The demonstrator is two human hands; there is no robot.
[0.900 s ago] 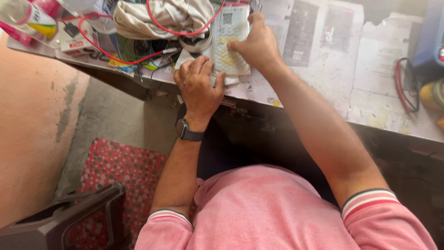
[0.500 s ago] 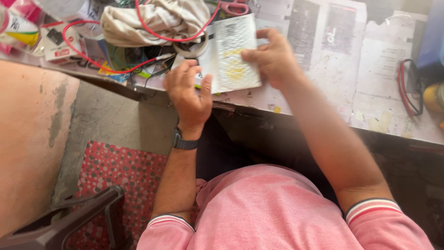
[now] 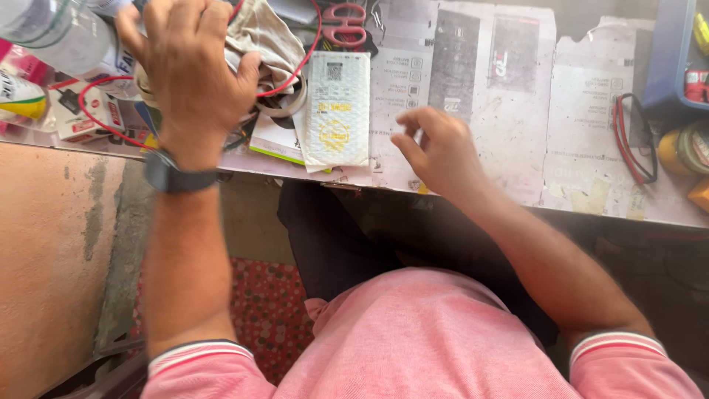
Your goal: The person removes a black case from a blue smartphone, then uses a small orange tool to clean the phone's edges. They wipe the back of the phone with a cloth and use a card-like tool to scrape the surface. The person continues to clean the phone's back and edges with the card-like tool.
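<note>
White padded pouch (image 3: 337, 111) lies btwn hands; right fingers (image 3: 413, 125) loosely curled, empty, just beside.

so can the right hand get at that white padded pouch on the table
Probably yes. The right hand hovers open just beside the white padded pouch, which lies flat on the table with nothing between them.

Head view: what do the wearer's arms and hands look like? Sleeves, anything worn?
Both hands are bare, no gloves or rings visible. The left hand has a dark watch on a dark strap at the wrist. The right hand has nothing on the wrist. Both upper arms end in short pink sleeves with white-and-dark striped cuffs.
</note>
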